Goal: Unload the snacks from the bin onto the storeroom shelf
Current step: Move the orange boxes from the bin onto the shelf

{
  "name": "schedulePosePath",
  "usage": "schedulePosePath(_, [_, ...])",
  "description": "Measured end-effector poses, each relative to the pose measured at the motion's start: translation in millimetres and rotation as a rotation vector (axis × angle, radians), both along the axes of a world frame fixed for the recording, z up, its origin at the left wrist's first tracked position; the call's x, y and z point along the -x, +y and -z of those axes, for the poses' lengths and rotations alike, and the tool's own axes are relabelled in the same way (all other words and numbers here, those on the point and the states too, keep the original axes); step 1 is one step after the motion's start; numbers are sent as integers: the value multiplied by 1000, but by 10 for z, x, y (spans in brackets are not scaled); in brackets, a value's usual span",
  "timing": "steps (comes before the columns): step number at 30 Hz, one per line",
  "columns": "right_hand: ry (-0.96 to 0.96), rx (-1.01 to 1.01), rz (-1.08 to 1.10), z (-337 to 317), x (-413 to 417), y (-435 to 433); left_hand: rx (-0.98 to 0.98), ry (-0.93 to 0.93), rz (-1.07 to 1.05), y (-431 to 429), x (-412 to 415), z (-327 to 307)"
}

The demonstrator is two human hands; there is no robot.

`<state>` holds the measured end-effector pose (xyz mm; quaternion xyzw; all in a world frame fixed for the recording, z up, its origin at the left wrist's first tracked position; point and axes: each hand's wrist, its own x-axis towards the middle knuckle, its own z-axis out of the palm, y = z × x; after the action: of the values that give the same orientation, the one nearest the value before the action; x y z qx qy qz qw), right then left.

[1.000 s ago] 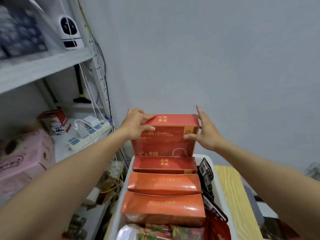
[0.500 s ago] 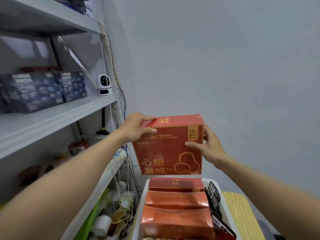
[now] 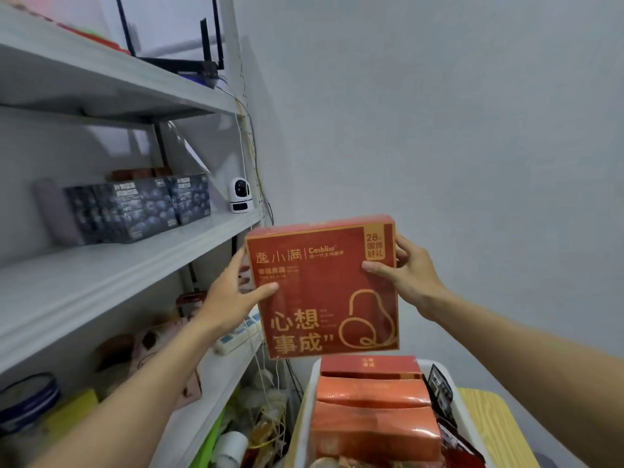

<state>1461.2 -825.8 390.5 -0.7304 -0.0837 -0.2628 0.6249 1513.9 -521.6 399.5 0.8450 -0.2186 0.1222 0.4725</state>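
I hold a flat red snack box (image 3: 324,292) with gold lettering upright in the air, above the white bin (image 3: 305,417). My left hand (image 3: 229,298) grips its left edge and my right hand (image 3: 412,275) grips its right edge. The box's top left corner sits level with the front edge of the middle shelf (image 3: 141,261). Inside the bin stand several more red and orange snack boxes (image 3: 371,400), with dark snack packets (image 3: 442,393) along the bin's right side.
Grey shelving fills the left. Dark boxes (image 3: 135,207) and a small white camera (image 3: 239,195) stand on the middle shelf. A router (image 3: 189,62) sits on the top shelf. A power strip (image 3: 239,332) and cables lie on the lower shelf. A yellow wooden surface (image 3: 489,420) lies right of the bin.
Both hands have lifted the red box up out of the bin and tipped its front face toward me; it is now higher, beside the middle shelf.
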Motion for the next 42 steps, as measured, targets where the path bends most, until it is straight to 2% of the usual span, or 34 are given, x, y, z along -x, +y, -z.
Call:
schedulePosePath(6, [-5, -68, -30, -198, 203, 451, 175, 36, 37, 323, 407, -28])
schedulePosePath(14, [-88, -152, -106, -455, 392, 1084, 294, -97, -175, 776, 1164, -416])
schedulePosePath(19, [-122, -177, -255, -689, 507, 1511, 228, -175, -345, 1077, 1698, -673])
schedulePosePath(32, [-153, -215, -571, -1188, 942, 2736, 221, -245, -688, 1821, 3033, -1278])
schedulePosePath(42, [-162, -187, -725, -1430, 952, 3934, 149, -287, -831, 2770, 3379, -1496])
